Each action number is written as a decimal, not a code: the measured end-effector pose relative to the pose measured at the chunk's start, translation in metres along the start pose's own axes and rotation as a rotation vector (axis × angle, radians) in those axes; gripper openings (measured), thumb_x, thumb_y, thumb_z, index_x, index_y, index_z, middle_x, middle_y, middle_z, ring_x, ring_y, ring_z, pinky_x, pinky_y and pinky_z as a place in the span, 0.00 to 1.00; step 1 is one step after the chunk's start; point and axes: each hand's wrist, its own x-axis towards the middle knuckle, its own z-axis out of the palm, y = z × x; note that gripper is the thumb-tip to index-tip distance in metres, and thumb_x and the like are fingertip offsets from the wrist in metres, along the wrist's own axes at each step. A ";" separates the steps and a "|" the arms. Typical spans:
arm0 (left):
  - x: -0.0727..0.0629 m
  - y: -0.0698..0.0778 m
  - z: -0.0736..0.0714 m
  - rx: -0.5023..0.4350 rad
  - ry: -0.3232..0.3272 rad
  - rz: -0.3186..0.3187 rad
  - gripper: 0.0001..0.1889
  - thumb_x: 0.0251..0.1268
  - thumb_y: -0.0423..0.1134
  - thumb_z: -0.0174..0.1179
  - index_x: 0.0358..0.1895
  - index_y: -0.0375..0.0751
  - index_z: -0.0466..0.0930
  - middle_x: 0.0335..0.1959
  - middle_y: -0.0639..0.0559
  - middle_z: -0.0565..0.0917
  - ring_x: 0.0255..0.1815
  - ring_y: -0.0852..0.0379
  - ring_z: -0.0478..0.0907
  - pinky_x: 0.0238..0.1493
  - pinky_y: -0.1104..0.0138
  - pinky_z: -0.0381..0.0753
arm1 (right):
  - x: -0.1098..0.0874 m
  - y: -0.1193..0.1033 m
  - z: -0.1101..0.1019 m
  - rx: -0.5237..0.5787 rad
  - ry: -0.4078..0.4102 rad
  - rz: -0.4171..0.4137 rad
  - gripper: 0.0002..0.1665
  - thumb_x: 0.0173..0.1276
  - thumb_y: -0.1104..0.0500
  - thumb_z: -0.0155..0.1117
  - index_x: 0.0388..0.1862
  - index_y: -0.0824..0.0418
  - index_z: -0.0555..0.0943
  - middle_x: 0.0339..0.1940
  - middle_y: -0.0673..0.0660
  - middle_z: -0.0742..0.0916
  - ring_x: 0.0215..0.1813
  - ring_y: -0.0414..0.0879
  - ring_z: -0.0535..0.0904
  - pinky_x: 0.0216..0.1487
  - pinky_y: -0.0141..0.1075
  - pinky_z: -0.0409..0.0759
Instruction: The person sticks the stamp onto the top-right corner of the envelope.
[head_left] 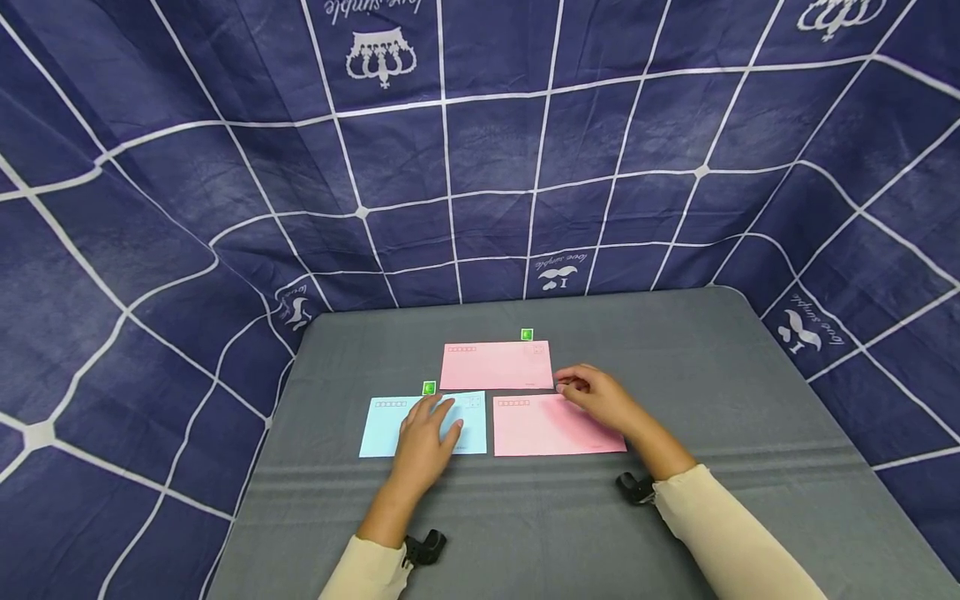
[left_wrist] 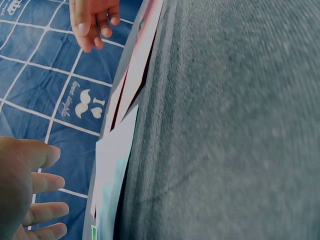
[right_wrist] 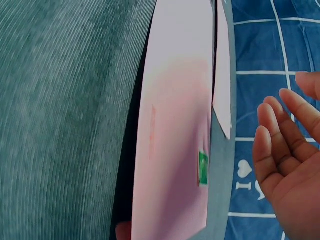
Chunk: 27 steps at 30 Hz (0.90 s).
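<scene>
My left hand (head_left: 422,446) hovers over a light blue envelope (head_left: 384,433), fingers spread and nothing in them; the left wrist view shows the hand apart from the blue envelope (left_wrist: 114,160). Bent loosely, the fingers of my right hand (head_left: 600,402) hang above the upper right part of a pink envelope (head_left: 536,429). In the right wrist view this right hand (right_wrist: 292,155) holds nothing. A small green stamp (right_wrist: 203,168) lies on that pink envelope, hidden by the hand in the head view. A second pink envelope (head_left: 497,367) lies farther back.
One green stamp (head_left: 429,387) lies just behind the blue envelope, another green stamp (head_left: 527,334) behind the rear pink envelope. Everything lies on a grey cloth-covered table (head_left: 525,517). Blue gridded fabric (head_left: 495,142) hangs behind it and along both sides.
</scene>
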 end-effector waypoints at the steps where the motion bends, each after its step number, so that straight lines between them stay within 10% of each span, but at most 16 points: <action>1: 0.000 -0.001 0.000 0.005 -0.002 -0.001 0.22 0.71 0.47 0.63 0.63 0.42 0.81 0.67 0.40 0.77 0.73 0.38 0.69 0.69 0.41 0.67 | 0.001 0.000 0.001 0.000 -0.003 -0.008 0.17 0.70 0.63 0.66 0.56 0.66 0.84 0.47 0.60 0.86 0.41 0.41 0.79 0.41 0.28 0.78; 27: -0.007 -0.026 -0.015 0.031 -0.015 -0.060 0.22 0.70 0.47 0.64 0.63 0.42 0.82 0.68 0.39 0.77 0.75 0.35 0.66 0.72 0.40 0.63 | 0.025 -0.012 0.031 0.032 -0.025 -0.028 0.17 0.70 0.64 0.64 0.56 0.65 0.83 0.48 0.58 0.87 0.45 0.45 0.80 0.46 0.29 0.79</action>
